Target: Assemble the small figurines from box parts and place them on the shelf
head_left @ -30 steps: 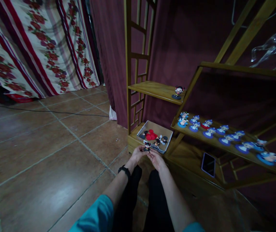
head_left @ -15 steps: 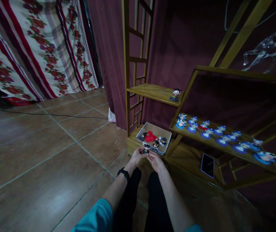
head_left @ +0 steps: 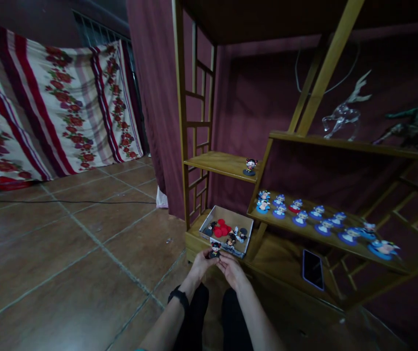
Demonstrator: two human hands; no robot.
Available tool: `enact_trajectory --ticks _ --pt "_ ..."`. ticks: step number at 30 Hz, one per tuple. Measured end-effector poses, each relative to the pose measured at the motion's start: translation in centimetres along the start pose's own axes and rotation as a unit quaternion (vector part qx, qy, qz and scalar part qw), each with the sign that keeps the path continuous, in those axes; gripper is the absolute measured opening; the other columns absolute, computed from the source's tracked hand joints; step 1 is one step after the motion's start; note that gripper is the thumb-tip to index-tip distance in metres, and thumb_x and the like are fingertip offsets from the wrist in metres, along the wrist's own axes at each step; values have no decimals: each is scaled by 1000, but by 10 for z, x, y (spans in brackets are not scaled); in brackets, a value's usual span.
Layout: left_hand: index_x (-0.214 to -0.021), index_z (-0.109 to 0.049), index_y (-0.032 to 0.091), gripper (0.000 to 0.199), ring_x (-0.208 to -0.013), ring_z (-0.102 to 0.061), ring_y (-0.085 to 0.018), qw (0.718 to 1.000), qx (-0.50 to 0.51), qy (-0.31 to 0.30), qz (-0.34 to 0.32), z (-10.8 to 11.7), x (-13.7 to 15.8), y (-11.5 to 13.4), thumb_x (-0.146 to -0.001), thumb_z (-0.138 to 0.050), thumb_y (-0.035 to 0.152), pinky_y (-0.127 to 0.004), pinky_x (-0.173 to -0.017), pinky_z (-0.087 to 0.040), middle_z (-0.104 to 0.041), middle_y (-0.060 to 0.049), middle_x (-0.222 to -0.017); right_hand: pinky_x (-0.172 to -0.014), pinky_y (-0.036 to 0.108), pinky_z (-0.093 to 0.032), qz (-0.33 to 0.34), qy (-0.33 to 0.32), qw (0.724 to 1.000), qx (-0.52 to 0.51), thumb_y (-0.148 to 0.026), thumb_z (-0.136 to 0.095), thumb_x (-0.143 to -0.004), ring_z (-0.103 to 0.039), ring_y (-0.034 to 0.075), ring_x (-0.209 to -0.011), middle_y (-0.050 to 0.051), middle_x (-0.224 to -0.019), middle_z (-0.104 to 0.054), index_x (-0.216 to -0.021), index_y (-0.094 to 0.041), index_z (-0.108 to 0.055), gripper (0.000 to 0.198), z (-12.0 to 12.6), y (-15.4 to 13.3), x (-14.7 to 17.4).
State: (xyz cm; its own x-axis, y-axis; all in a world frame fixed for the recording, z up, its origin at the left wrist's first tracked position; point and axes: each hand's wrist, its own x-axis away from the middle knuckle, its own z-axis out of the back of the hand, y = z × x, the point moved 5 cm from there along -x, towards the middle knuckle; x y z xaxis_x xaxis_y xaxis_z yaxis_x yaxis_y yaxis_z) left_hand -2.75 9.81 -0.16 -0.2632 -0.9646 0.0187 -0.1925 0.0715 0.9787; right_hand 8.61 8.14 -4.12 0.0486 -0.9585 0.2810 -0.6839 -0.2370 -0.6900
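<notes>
A small black-haired figurine (head_left: 215,247) on a dark round base stands upright between my two hands. My left hand (head_left: 200,265) grips its base from the left, and my right hand (head_left: 230,268) closes on the base from the right. Just beyond them, a shallow open box (head_left: 246,242) rests on the low shelf; inside lie red discs (head_left: 222,229) and several small figurines (head_left: 232,236). A similar figurine (head_left: 250,167) on a dark base stands at the right end of the upper small shelf (head_left: 219,162).
Several blue-based figurines (head_left: 300,218) stand in rows on the right-hand shelf. Below them lies a phone (head_left: 313,269). A clear deer ornament (head_left: 344,117) and a dark green ornament (head_left: 409,124) occupy the higher shelf. A black cable (head_left: 84,202) crosses the tiled floor to the left.
My view has tilted upward, so more of the upper shelving shows and the shelf items sit lower in the picture. Both hands still hold the figurine in front of the box.
</notes>
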Motion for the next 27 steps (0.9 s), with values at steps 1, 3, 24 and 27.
enact_trajectory --ticks 1,3,24,27 --pt "-87 -65 13 39 -78 -59 -18 1000 -2 -1 0 0 0 0 -51 -74 24 -29 -76 -43 -67 -5 -82 -79 32 -48 2 -1 1000 1 -15 -69 -57 -64 16 -78 5 -81 -69 -80 -17 -62 24 0 0 1" --pt "-86 -66 13 39 -77 -59 -18 1000 -7 2 -2 0 -1 0 -50 -74 24 -29 -76 -43 -67 -5 -82 -79 32 -48 4 -5 1000 2 -15 -69 -56 -64 16 -78 5 -82 -69 -78 -17 -62 23 -1 -1 2" --pt "-80 -66 13 37 -76 -60 -21 992 -100 76 -21 13 10 11 -47 -73 27 -30 -74 -45 -68 -6 -79 -72 29 -48 -35 -11 999 34 -23 -68 -59 -64 15 -74 5 -83 -69 -91 -18 -60 33 -1 -3 17" --pt "-79 -66 14 38 -76 -61 -22 988 -106 110 -23 22 14 17 -45 -74 29 -31 -73 -45 -68 -6 -79 -71 29 -48 -31 -3 999 28 -22 -68 -58 -64 15 -74 6 -84 -69 -90 -17 -61 33 2 -6 17"
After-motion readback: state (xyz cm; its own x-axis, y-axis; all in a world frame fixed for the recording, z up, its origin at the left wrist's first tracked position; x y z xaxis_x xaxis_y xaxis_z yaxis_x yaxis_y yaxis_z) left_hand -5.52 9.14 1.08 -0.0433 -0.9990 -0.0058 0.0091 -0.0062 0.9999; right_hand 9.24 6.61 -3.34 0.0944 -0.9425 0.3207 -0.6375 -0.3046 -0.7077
